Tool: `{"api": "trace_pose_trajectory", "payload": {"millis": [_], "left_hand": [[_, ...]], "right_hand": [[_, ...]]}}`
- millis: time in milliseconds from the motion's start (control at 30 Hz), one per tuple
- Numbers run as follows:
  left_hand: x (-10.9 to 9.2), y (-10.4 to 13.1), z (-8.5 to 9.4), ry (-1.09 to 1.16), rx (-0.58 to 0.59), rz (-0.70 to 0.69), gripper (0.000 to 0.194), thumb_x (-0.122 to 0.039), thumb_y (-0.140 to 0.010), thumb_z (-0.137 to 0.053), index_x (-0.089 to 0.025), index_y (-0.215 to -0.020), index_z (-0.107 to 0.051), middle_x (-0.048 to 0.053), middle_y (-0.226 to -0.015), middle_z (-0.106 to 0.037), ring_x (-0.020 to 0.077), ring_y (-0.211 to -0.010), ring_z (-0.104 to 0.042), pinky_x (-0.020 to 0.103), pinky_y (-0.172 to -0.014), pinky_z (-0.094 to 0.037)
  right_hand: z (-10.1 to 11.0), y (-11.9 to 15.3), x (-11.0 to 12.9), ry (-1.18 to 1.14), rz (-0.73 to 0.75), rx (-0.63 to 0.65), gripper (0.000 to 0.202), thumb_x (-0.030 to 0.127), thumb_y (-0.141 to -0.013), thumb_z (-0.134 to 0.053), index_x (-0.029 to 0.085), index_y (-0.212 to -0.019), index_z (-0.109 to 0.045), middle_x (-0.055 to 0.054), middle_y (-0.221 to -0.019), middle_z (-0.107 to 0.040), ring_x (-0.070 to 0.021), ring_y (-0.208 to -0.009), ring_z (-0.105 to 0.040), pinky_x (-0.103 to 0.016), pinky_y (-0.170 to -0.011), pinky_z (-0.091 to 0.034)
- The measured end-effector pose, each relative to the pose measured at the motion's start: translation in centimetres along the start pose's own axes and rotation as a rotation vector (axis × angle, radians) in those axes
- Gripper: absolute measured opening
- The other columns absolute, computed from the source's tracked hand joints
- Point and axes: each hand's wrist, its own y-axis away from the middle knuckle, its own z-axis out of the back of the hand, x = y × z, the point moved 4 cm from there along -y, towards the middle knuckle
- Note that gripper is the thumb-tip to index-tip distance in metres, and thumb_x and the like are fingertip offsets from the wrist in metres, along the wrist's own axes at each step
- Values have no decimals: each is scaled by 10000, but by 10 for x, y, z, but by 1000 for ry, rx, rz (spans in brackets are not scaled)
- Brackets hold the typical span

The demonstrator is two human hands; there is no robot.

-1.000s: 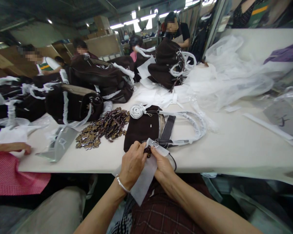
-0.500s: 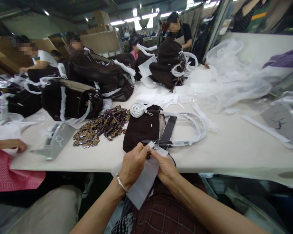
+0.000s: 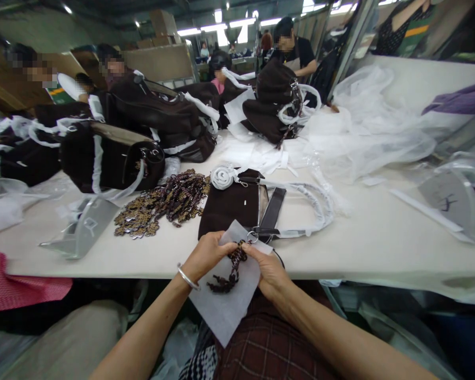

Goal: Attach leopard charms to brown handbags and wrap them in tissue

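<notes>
A dark braided charm (image 3: 234, 266) lies on a sheet of white paper (image 3: 229, 311) at the table's front edge. My left hand (image 3: 208, 256) pinches the charm's top and the paper from the left. From the right, my right hand (image 3: 267, 266) grips the charm's top near a metal ring, thumb on top. Just behind both hands is a dark brown bag (image 3: 229, 211), lying flat, with a white rolled strap (image 3: 222, 178) on it and wrapped handles (image 3: 320, 203) reaching right.
Left of the bag is a pile of similar charms (image 3: 164, 203), beside a clear plastic holder (image 3: 83, 227). More dark bags (image 3: 111, 161) are stacked behind. White wrapping (image 3: 364, 137) covers the back right. Several people are beyond the table.
The paper has opened out flat and the charm on it now shows. My left hand has shifted slightly left. The person's hand at the far left has left the view.
</notes>
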Motion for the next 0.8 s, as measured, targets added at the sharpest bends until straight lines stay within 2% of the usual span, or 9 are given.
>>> {"api": "trace_pose_trajectory", "payload": {"millis": [100,267,367,467,567,667,733,800], "left_hand": [[-1,-4,1,188,53,35,287,-384,-695,-737,-132,-752,-611,-29,-638,-573,107,-562,-479,199,-512,-331],[12,-5,-8,660,200,227,465,-398,-634,-812,-120,-956,-625,65,-848,-683,157,-676,-608,271,-647,-489],[21,-8,-10,675,213,256,465,-417,-655,-796,-121,-968,-622,77,-866,-693,170,-679,-625,295,-661,-506],[17,-11,-8,351,138,137,322,-359,-711,-736,-135,-916,-631,35,-782,-675,158,-642,-601,259,-607,-465],[-5,-3,-4,-258,-84,-83,117,-287,-800,-638,-173,-827,-626,7,-752,-637,163,-682,-589,249,-608,-419],[-29,15,-11,-738,-277,-287,153,-275,-912,-525,-196,-808,-606,21,-865,-617,176,-792,-592,258,-633,-403],[-35,25,-20,-824,-290,-341,186,-289,-959,-466,-208,-869,-608,19,-917,-610,163,-802,-595,254,-623,-411],[-32,33,-28,-806,-276,-344,167,-300,-971,-460,-218,-969,-605,14,-951,-608,150,-808,-601,249,-638,-439]], "right_hand": [[0,2,1,5,-9,1,471,221,-504,-890,122,-921,-694,-68,-804,-756,-244,-699,-700,-355,-674,-576],[2,5,4,10,-17,-7,486,226,-507,-896,134,-941,-696,-72,-844,-760,-231,-713,-700,-334,-674,-571],[5,5,4,7,-22,-13,464,218,-498,-899,127,-907,-699,-79,-834,-758,-226,-705,-695,-340,-684,-569],[8,2,2,9,-18,-27,462,218,-479,-903,121,-883,-701,-83,-826,-754,-228,-701,-691,-353,-689,-567],[10,-2,-1,24,8,-59,486,228,-460,-906,119,-890,-708,-78,-828,-752,-221,-703,-687,-351,-695,-559],[11,-5,-3,37,76,-99,478,240,-457,-902,122,-881,-717,-62,-822,-750,-197,-703,-677,-318,-705,-546],[9,-6,-4,37,123,-106,458,240,-458,-896,129,-867,-722,-52,-819,-748,-181,-695,-668,-295,-695,-536],[8,-6,-5,32,144,-117,442,236,-451,-890,140,-848,-722,-40,-798,-745,-174,-663,-656,-288,-663,-529]]}}
